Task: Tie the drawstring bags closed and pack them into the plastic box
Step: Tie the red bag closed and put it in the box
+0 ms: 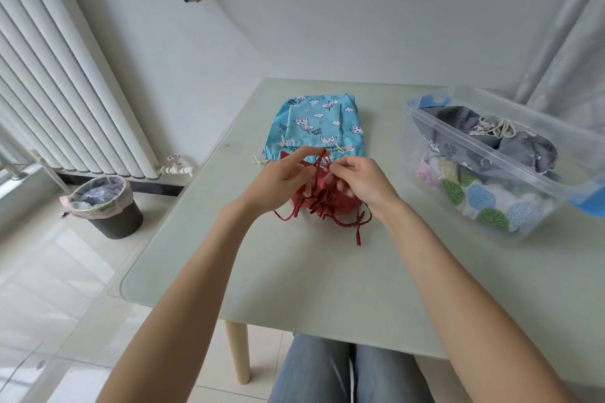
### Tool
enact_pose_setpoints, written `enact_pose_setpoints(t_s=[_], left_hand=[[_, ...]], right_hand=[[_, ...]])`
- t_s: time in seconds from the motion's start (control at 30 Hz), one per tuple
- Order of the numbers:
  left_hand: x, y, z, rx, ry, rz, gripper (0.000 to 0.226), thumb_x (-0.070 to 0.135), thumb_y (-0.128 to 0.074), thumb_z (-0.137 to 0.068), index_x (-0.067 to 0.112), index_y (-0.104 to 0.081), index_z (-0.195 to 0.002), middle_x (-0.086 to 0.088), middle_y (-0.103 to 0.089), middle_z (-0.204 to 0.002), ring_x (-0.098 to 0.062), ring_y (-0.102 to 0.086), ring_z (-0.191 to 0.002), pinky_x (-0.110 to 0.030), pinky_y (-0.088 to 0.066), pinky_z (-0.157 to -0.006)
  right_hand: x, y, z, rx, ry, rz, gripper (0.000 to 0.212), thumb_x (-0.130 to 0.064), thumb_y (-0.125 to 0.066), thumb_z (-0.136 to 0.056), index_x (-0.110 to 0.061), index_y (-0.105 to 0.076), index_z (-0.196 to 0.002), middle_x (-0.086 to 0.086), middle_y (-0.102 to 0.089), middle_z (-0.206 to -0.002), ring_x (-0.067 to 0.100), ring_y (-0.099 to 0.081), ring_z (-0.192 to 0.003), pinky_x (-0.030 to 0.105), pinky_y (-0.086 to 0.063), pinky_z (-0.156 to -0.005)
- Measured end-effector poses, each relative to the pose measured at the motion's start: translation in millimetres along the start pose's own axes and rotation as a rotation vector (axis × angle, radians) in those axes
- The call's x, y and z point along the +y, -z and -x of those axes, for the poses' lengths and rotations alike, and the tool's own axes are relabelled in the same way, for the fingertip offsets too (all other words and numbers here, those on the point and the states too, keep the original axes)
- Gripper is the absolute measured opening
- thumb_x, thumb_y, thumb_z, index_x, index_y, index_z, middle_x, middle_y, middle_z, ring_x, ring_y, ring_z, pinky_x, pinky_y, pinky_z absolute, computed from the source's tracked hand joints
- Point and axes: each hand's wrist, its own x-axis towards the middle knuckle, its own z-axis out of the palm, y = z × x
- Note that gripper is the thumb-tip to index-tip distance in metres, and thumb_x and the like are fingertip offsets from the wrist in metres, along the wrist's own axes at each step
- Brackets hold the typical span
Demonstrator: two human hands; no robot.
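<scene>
A small red drawstring bag [327, 201] lies gathered shut at the middle of the table. Its red cord [319, 167] rises in a loop between my hands, and loose cord ends trail to the lower right. My left hand [278, 180] pinches the cord from the left with fingertips. My right hand [360, 180] pinches the cord from the right. Behind them lie two blue unicorn-print drawstring bags [314, 123], the smaller on top of the larger. The clear plastic box [510, 154] stands at the right, holding a grey bag and tree-print bags.
The pale green table [327, 271] has its left edge and front corner near my left forearm. A black waste bin [104, 203] stands on the floor at the left below a white radiator [65, 75]. The box's blue lid parts show at its corners.
</scene>
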Motion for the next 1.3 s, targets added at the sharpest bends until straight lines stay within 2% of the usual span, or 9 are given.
enact_pose_setpoints(t_s=[0.17,0.33,0.43,0.67,0.9,1.03,1.1,1.2,1.3], left_hand=[[-4.5,-2.9,2.9,-0.079,0.003,-0.049,0.030,0.025,-0.042,-0.099,0.037,-0.042,-0.126,0.007,-0.066,-0.067,-0.016,-0.064,-0.071,-0.039,-0.053,-0.079],[-5.4,-1.3,3.6,-0.067,-0.012,-0.040,0.028,0.022,-0.046,-0.097,0.036,-0.044,-0.121,0.005,-0.068,-0.071,-0.012,-0.065,-0.071,-0.038,-0.054,-0.078],[-4.5,-3.0,2.2,-0.036,-0.044,-0.105,0.030,0.025,-0.056,-0.092,0.033,-0.050,-0.120,0.007,-0.069,-0.079,-0.008,-0.065,-0.073,-0.031,-0.054,-0.076],[-6.1,0.2,8.8,0.420,-0.035,0.091,0.011,0.028,-0.069,-0.083,0.017,-0.071,-0.086,0.010,-0.069,-0.084,0.001,-0.064,-0.076,-0.016,-0.050,-0.067],[-1.6,-3.7,-0.4,0.234,-0.031,-0.094,0.012,0.032,-0.068,-0.083,0.021,-0.070,-0.088,0.013,-0.068,-0.075,0.000,-0.063,-0.069,-0.009,-0.043,-0.063],[-0.4,-5.8,-1.6,0.307,-0.020,0.058,0.006,0.024,-0.066,-0.086,0.019,-0.066,-0.082,0.014,-0.065,-0.068,0.003,-0.061,-0.062,-0.009,-0.045,-0.062],[-1.1,-8.7,-1.4,0.334,0.036,0.208,0.006,0.024,-0.066,-0.085,0.019,-0.065,-0.087,0.009,-0.066,-0.074,0.000,-0.063,-0.066,-0.019,-0.053,-0.069],[-1.2,-15.7,1.0,0.238,0.129,0.395,0.039,0.023,-0.073,-0.078,0.018,-0.056,-0.112,0.004,-0.066,-0.100,-0.007,-0.069,-0.084,-0.022,-0.055,-0.078],[-2.9,-22.0,0.9,0.108,0.169,0.320,0.047,0.023,-0.079,-0.071,0.010,-0.057,-0.111,0.001,-0.070,-0.098,-0.007,-0.069,-0.087,-0.025,-0.055,-0.082]], right_hand=[[0.5,-9.4,1.6,0.003,0.086,0.079,0.011,-0.017,-0.058,-0.091,-0.011,-0.067,-0.092,-0.008,-0.060,-0.060,0.002,-0.042,-0.046,0.010,-0.032,-0.045],[-2.1,-4.1,8.6,-0.182,0.026,-0.026,0.012,-0.013,-0.054,-0.092,-0.013,-0.066,-0.092,-0.005,-0.058,-0.067,0.005,-0.038,-0.054,0.012,-0.029,-0.043],[-2.1,-4.8,10.3,-0.120,0.043,-0.004,0.009,-0.020,-0.060,-0.090,-0.014,-0.067,-0.090,-0.005,-0.057,-0.062,0.001,-0.039,-0.044,0.012,-0.032,-0.045],[0.4,-1.6,11.2,-0.055,0.029,-0.016,0.018,-0.015,-0.059,-0.091,-0.011,-0.062,-0.074,-0.004,-0.062,-0.061,0.008,-0.032,-0.046,0.021,-0.025,-0.048],[-1.1,-1.3,13.1,-0.102,0.048,-0.045,0.015,-0.015,-0.057,-0.092,-0.008,-0.065,-0.080,-0.002,-0.063,-0.064,0.008,-0.033,-0.049,0.015,-0.027,-0.044],[0.9,2.7,11.8,-0.113,0.019,-0.075,0.018,-0.013,-0.055,-0.093,0.001,-0.064,-0.087,0.004,-0.060,-0.068,0.006,-0.035,-0.048,0.013,-0.027,-0.041],[1.8,3.3,11.8,-0.122,0.010,-0.102,0.018,-0.012,-0.054,-0.093,0.003,-0.064,-0.092,0.004,-0.060,-0.067,0.003,-0.037,-0.045,0.013,-0.028,-0.041],[2.8,2.9,11.3,-0.105,0.015,-0.145,0.015,-0.012,-0.056,-0.093,0.000,-0.064,-0.089,-0.003,-0.060,-0.061,0.002,-0.040,-0.046,0.013,-0.029,-0.041],[3.1,3.7,11.2,-0.108,0.028,-0.188,0.016,-0.011,-0.056,-0.092,-0.004,-0.063,-0.080,-0.003,-0.060,-0.061,0.003,-0.041,-0.047,0.014,-0.031,-0.041]])
